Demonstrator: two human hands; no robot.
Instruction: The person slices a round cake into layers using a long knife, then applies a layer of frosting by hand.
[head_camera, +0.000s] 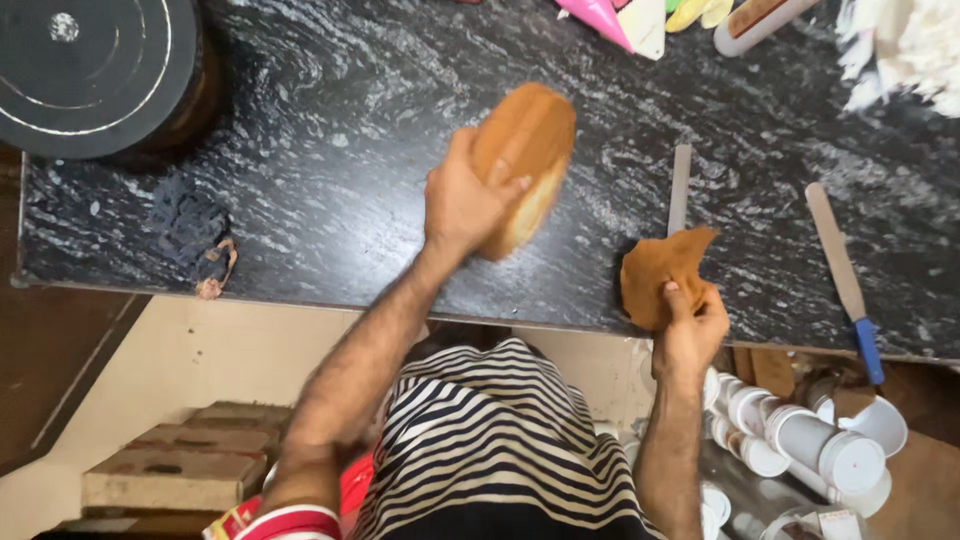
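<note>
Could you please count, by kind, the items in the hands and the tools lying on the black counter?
Sponge cake, in left hand: 1
Brown paper, in right hand: 1
Spatulas on the counter: 2
Turntable: 1
Total: 5

A bakery work kitchen: a cake turntable (85, 70) stands on the black stone counter (330, 150), with piping bags (610, 18) and a palette knife (843, 275) to its right.
</note>
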